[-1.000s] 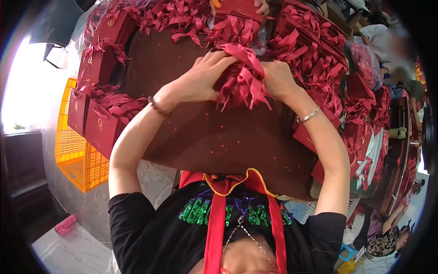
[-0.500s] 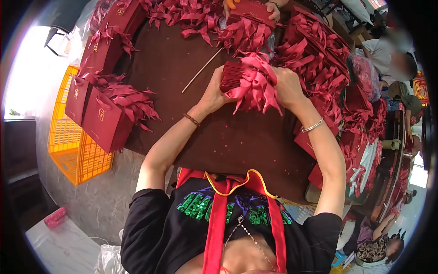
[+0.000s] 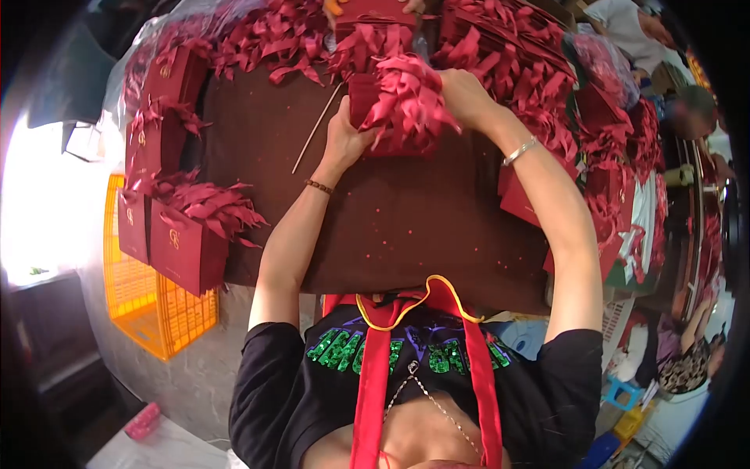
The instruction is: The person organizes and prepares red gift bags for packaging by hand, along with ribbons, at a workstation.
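Head view: one left hand (image 3: 345,142) is gripping one stack of dark-red paper bags (image 3: 361,98) over one brown tablecloth (image 3: 406,223). One right hand (image 3: 467,100) is touching their pink ribbons (image 3: 408,90); its finger grip I cannot tell.

Hidden, cropped and unreadable bits

We lose some fingers of the left hand (image 3: 346,139) behind the bag stack (image 3: 361,95). Right hand (image 3: 466,98): fingertips buried in ribbons (image 3: 409,98), so we can't tell their grip. Co-worker's hands (image 3: 414,7) cropped by the top edge. Small print on the left-side bag (image 3: 176,254) too tiny for us. Red straps (image 3: 370,391) cover some sequin lettering (image 3: 339,353). Head at right (image 3: 694,109) blurred.
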